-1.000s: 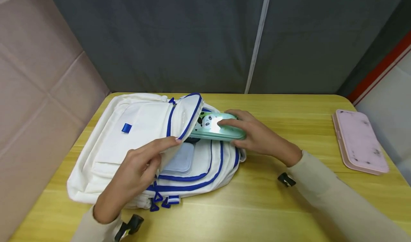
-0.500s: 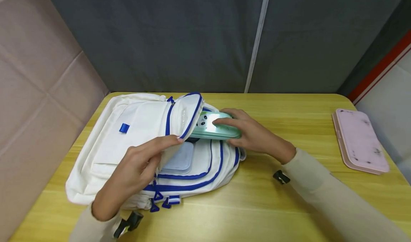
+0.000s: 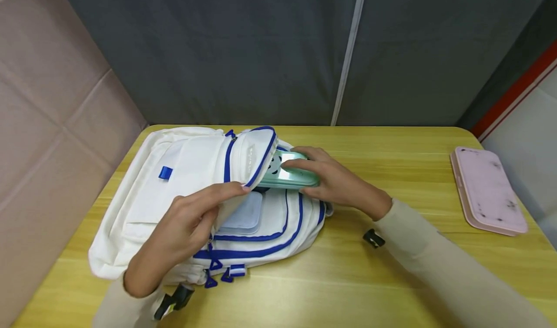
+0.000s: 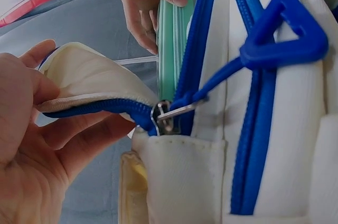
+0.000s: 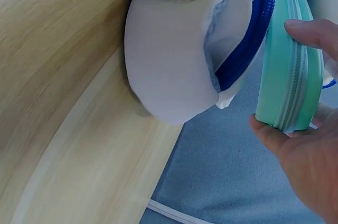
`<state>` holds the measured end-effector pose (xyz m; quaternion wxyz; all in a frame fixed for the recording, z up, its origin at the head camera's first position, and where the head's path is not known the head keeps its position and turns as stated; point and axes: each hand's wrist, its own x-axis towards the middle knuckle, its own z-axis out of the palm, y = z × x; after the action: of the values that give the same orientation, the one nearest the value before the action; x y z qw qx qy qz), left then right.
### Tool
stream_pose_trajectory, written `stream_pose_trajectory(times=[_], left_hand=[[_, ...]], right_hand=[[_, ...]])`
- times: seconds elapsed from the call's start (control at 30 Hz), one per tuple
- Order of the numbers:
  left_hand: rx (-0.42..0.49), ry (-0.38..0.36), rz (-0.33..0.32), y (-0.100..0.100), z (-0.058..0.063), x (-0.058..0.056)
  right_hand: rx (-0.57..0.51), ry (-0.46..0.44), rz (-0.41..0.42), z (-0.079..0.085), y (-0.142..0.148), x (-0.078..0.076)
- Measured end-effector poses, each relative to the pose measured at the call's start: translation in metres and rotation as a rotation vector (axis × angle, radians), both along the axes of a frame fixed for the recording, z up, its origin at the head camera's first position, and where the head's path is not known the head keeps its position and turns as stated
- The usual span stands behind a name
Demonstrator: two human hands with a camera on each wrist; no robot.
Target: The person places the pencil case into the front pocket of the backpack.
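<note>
Near the left edge of the tabletop [image 3: 313, 294], the left hand [image 3: 183, 226] pinches the backpack [image 3: 187, 156] flap [image 3: 257, 157]. It hides one end of the green case [image 3: 289, 178] the right hand [image 3: 337, 180] grips.

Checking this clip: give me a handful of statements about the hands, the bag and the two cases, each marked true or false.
1. The right hand grips the green case. True.
2. The left hand pinches the flap of the white backpack. True.
3. The green case is entirely inside the white backpack. False: one end sticks out.
4. The pink case lies on the table. True.
5. The white backpack stands upright. False: it lies flat on the table.
</note>
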<state>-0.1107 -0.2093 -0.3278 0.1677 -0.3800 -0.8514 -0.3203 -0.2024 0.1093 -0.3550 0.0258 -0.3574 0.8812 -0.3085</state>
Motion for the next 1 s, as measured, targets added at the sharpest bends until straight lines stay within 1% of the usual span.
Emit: stream_pose_trajectory(times=[0.2, 0.37, 0.5, 0.63, 0.8, 1.0], left_hand=[[0.008, 0.012, -0.004, 0.001, 0.000, 0.001], [0.013, 0.009, -0.005, 0.002, 0.001, 0.001], [0.017, 0.006, 0.009, 0.003, 0.000, 0.002], [0.030, 0.004, 0.020, 0.005, -0.001, 0.002], [0.034, 0.010, 0.058, 0.008, -0.002, 0.003], [0.019, 0.075, 0.116, 0.013, -0.002, 0.005]], right_hand=[[-0.005, 0.001, 0.011, 0.000, -0.008, -0.003], [-0.012, -0.003, 0.020, -0.001, -0.018, -0.005], [-0.007, -0.001, 0.016, -0.002, -0.023, -0.005], [0.013, -0.022, -0.017, -0.004, -0.022, -0.005], [0.019, -0.063, -0.077, -0.003, -0.014, -0.004], [-0.020, -0.074, -0.111, -0.006, 0.000, -0.004]])
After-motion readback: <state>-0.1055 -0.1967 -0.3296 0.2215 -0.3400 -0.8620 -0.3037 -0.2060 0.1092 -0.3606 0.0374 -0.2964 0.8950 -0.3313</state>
